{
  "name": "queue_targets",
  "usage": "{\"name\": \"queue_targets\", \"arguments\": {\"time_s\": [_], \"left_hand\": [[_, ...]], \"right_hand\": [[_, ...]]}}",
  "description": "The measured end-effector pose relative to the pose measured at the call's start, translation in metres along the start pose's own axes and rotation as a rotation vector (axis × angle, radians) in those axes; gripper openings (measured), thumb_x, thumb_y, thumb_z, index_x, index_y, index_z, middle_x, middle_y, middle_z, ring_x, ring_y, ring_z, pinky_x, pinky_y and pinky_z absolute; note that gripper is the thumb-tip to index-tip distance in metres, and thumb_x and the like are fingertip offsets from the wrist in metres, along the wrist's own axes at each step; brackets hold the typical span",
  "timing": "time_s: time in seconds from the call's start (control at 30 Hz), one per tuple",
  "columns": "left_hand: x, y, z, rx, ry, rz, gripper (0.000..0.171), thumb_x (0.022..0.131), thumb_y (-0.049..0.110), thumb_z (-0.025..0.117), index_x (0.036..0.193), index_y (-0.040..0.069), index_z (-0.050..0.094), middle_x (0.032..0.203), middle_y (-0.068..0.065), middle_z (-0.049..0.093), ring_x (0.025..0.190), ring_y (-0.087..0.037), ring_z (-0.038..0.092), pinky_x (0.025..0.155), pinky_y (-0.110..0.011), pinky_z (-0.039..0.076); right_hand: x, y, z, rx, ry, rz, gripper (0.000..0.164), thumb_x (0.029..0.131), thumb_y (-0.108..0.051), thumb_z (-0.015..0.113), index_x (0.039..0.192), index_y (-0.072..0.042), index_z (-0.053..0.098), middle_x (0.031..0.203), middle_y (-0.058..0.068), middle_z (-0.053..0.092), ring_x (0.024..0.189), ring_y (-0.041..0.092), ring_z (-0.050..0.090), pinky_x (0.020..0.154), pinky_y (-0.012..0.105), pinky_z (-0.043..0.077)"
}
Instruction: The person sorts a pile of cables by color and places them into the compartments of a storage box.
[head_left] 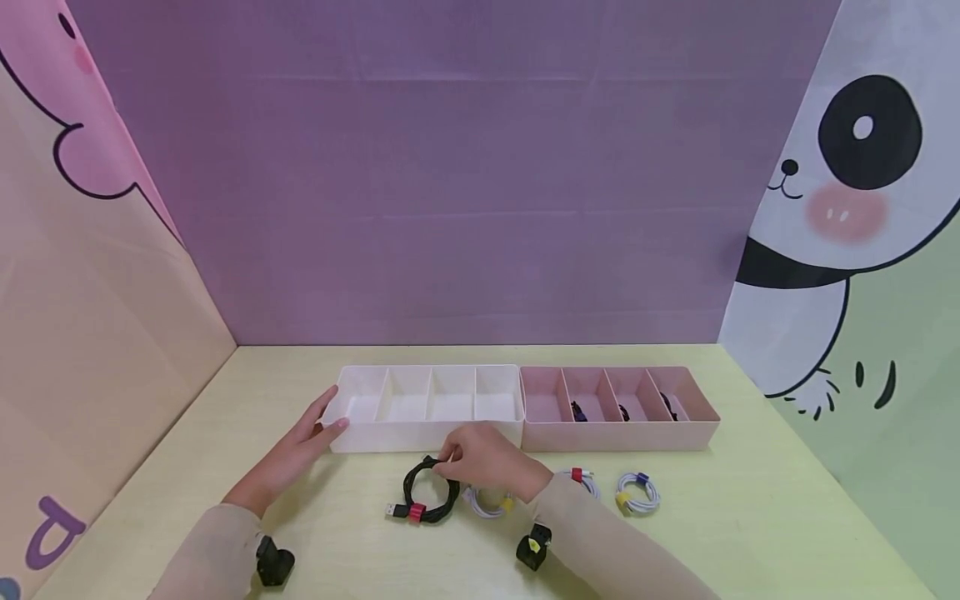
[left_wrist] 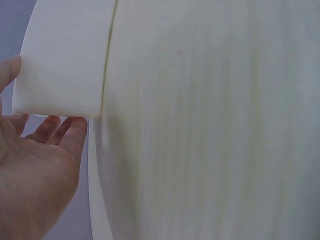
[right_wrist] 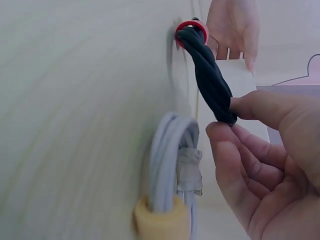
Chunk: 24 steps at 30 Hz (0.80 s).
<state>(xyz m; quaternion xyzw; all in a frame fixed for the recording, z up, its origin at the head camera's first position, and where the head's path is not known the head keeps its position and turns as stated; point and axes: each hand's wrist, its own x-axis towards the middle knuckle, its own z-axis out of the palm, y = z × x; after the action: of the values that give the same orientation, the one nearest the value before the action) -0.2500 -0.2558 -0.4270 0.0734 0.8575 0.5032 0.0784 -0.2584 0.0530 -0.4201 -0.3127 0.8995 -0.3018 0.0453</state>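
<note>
Pinching black cable [right_wrist: 208,73], right hand [head_left: 487,457]; left hand [head_left: 302,440] spread, touching edge of white box [head_left: 405,436]; tabletop [head_left: 341,521] shows between.

Tabletop booth [head_left: 757,500], purple backdrop [head_left: 480,192], cartoon-print walls [head_left: 892,333]

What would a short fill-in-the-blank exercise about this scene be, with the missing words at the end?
1. The right hand pinches a coiled USB cable coloured ____.
2. The strap around that cable is ____.
3. The left hand touches the white divided box at its ____ end.
4. The pink divided box has ____ compartments.

Missing words: black; red; left; four.
</note>
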Motion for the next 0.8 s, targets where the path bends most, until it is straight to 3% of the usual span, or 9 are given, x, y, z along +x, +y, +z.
{"name": "queue_targets", "arguments": {"time_s": [0.53,0.8], "left_hand": [[-0.001,0.001,0.002,-0.003,0.01,0.009,0.082,0.104,0.048,0.05,0.163,0.024,-0.001,0.162,-0.024,0.01,0.14,-0.044,0.031,0.111,-0.067,0.026],[-0.002,0.002,0.002,-0.004,0.01,0.003,0.083,0.103,0.049,0.05,0.163,0.023,-0.001,0.164,-0.024,0.007,0.142,-0.046,0.027,0.111,-0.066,0.025]], "right_hand": [[-0.006,0.006,-0.007,0.13,-0.004,0.032,0.007,0.087,-0.019,0.078,0.089,-0.012,0.076,0.072,-0.013,0.066,0.065,0.001,0.06,0.063,0.021,0.051],[-0.015,0.009,-0.016,0.16,0.009,0.032,0.009,0.088,-0.02,0.076,0.093,-0.012,0.076,0.075,-0.012,0.067,0.068,0.002,0.062,0.064,0.022,0.052]]}}
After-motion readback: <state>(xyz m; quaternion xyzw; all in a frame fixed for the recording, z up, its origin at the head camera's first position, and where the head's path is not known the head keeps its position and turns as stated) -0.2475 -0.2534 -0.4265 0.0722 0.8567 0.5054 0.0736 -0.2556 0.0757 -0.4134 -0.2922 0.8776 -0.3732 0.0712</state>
